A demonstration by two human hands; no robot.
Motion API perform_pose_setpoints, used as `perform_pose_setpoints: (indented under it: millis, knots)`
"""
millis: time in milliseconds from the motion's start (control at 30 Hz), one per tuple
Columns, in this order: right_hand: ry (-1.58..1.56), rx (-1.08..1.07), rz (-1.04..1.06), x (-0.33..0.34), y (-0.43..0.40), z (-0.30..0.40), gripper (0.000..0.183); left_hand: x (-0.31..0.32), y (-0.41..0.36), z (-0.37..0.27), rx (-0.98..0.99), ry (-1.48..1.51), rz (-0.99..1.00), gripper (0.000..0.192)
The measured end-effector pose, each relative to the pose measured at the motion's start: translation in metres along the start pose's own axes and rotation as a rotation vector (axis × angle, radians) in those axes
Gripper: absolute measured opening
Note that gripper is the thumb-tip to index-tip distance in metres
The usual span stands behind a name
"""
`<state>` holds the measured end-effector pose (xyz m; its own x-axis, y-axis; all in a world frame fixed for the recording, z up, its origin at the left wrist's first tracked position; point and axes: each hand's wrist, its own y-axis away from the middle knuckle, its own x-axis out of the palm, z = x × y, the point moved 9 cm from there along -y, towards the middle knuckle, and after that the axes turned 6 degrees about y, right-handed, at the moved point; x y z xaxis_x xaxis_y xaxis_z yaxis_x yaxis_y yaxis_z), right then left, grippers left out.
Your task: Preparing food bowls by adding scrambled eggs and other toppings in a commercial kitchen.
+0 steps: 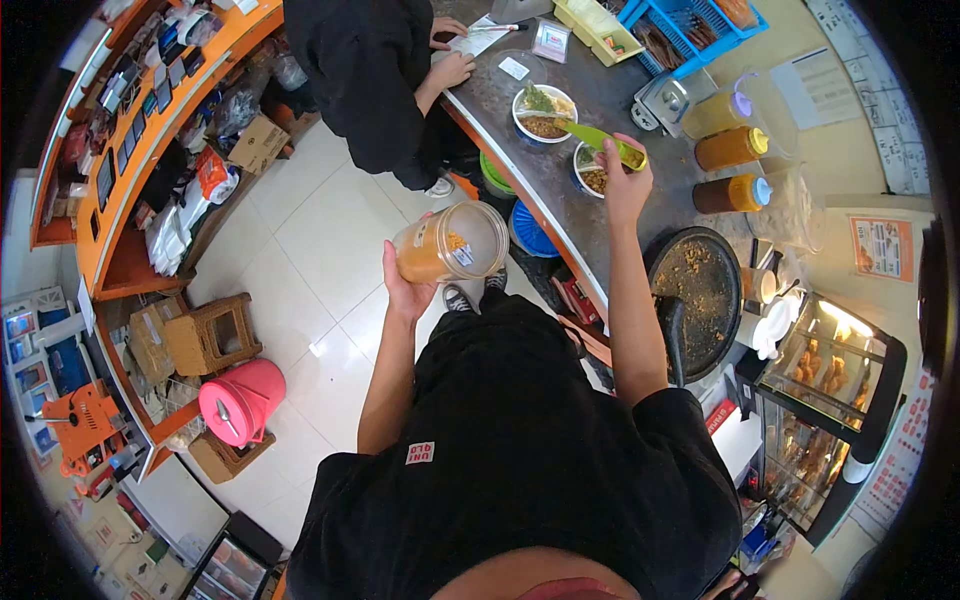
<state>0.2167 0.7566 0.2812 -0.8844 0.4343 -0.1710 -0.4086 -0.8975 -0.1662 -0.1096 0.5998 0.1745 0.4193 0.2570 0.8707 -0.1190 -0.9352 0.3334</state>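
My left hand (409, 281) holds a clear plastic jar (424, 251) with orange-yellow crumbs inside, tilted, over the floor beside the counter. A green plastic scoop (592, 137) is in my right hand (626, 180); its far end reaches over a round white bowl (545, 114) holding brown bits, leafy greens and pale food in separate parts. Nearer, a second such bowl (592, 182) with brown bits and greens is partly hidden by my right hand and the scoop. Both bowls stand on the dark counter (517, 166).
A co-worker in black (360, 82) stands at the counter's far left, hands on paper. Sauce bottles (731, 148), a metal container (664, 101) and a large stone mortar (694, 300) stand to the right. A heated food display (825, 375) is lower right; a pink bucket (244, 401) stands left.
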Motion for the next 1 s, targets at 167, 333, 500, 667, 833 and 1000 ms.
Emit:
perform_pose_setpoints:
  millis: [167,333,500,667,833,1000]
  knots:
    - [0.229,-0.092,-0.021,0.000,0.006,0.008,0.024,0.001,0.000,-0.001,0.017,-0.007,-0.037,0.081]
    - [0.480,-0.368,-0.008,0.007,0.011,0.022,0.024,0.001,-0.005,0.001,0.005,-0.005,-0.008,0.082]
    - [-0.358,0.148,-0.189,-0.026,0.006,-0.025,0.027,-0.002,-0.010,0.004,-0.014,0.001,0.026,0.082]
    - [-0.618,0.245,-0.113,-0.064,0.024,-0.001,0.031,0.001,-0.022,0.001,0.004,-0.015,0.035,0.081]
    - [-0.535,0.061,0.307,-0.046,0.054,0.066,0.024,0.026,-0.036,0.001,-0.019,-0.104,0.191,0.077]
    - [-0.300,0.057,0.743,0.028,0.084,0.081,0.019,0.045,-0.038,0.006,0.007,-0.213,0.156,0.069]
